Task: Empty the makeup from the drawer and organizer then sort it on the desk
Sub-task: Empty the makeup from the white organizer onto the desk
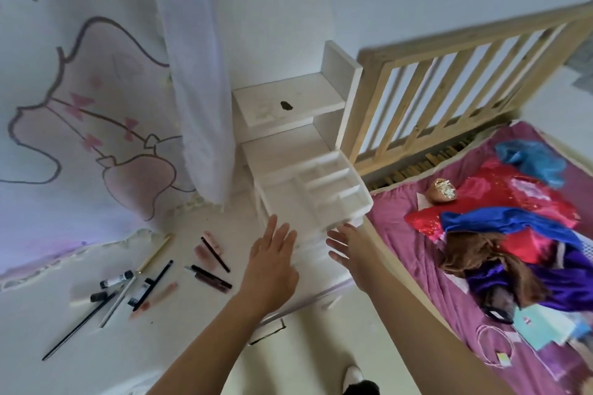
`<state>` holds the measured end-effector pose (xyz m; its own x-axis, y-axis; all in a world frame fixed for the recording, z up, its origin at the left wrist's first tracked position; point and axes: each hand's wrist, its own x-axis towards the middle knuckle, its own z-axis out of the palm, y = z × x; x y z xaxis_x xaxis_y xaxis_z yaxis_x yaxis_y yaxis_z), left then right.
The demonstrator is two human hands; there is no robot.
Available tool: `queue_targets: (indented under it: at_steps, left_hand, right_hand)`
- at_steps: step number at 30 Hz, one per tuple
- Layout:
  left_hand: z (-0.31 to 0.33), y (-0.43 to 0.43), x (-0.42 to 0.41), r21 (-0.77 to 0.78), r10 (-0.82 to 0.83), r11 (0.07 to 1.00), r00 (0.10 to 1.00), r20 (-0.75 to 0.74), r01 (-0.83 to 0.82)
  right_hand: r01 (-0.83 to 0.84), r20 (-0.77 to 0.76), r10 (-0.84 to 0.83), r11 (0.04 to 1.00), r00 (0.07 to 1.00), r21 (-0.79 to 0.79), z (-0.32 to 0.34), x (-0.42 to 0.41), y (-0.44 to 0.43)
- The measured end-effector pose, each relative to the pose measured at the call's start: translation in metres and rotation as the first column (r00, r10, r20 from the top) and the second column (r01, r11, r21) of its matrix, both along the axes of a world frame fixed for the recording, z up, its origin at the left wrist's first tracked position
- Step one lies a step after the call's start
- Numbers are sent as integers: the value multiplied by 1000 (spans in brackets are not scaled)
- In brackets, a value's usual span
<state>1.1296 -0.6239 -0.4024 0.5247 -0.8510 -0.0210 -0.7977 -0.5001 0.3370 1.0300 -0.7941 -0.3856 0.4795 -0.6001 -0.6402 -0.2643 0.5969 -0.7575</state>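
Reaching both hands toward the organizer [321,189]. Its white top tray, with divided compartments, shows nothing in it that I can see, though the white is washed out and a pale item could hide there.

- Left hand [272,263]: fingers straight and spread, holding nothing, just in front of the organizer's near edge.
- Right hand [349,250]: fingers open and relaxed, empty, at the organizer's near right corner.
- Makeup [152,285]: pencils, tubes and glosses lie loose on the desk [41,314], well to the left of the organizer, some crossed over each other and not yet grouped.
- Lower drawers under the tray: I cannot tell whether they are open.

Judgement: the step is checking and clearing the organizer.

To do it well:
- Take it by both sides with flat palms.
- Keep it level.
- Look into each compartment and the drawers below before moving on.

Risk: a bed [449,266] lies just right of the organizer, so tipping that way could lose small items.
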Motion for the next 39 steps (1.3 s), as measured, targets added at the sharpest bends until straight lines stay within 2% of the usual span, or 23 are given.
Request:
queue_targets:
  at_steps: [2,5,9,11,15,20,23,30,32,33,34,36,37,39]
  left_hand:
    - [7,2,1,81,0,997,1000,-29,3]
    - [16,-1,1,91,20,996,997,-68,-14]
    - [19,-6,-4,160,67,986,995,-67,-56]
    - [17,-8,-6,170,102,981,993,-58,-91]
    - [17,-15,-14,157,189,973,974,-122,-169]
    - [23,-22,-18,133,245,966,946,-210,-221]
    - [20,-27,-20,149,257,961,949,-182,-232]
    - [14,-29,-26,219,231,951,972,-30,-219]
    - [13,-29,-26,219,224,951,975,-6,-217]
    - [13,-28,-26,222,220,951,975,5,-216]
    - [12,-27,-26,233,214,949,977,16,-212]
    - [12,-26,-26,256,197,946,980,38,-200]
    - [12,-26,-26,261,190,946,981,43,-195]
    - [11,-27,-25,268,183,944,982,53,-191]
  right_hand:
    - [-1,-8,2,998,1000,61,2,1,-1]
    - [-3,-15,6,987,1000,161,4,4,-6]
    - [15,107,-50,952,993,307,6,11,-17]
    - [-20,136,-25,948,990,318,6,12,-18]
    - [-49,119,14,955,993,291,-8,3,-16]
    - [97,-19,-95,971,995,218,-37,-16,-14]
    - [97,-72,-85,980,994,176,-52,-38,-7]
    - [-22,-50,33,982,998,189,-47,-71,-1]
    - [-58,-123,62,998,990,38,-37,-76,2]
    - [-77,-194,53,990,980,-121,-33,-78,3]
    - [-106,-265,19,942,964,-318,-31,-79,3]
    - [-218,-334,-22,717,942,-662,-29,-80,1]
    - [-282,-360,-15,590,933,-757,-28,-79,-1]
    - [-404,-435,-8,355,900,-843,-25,-74,-7]
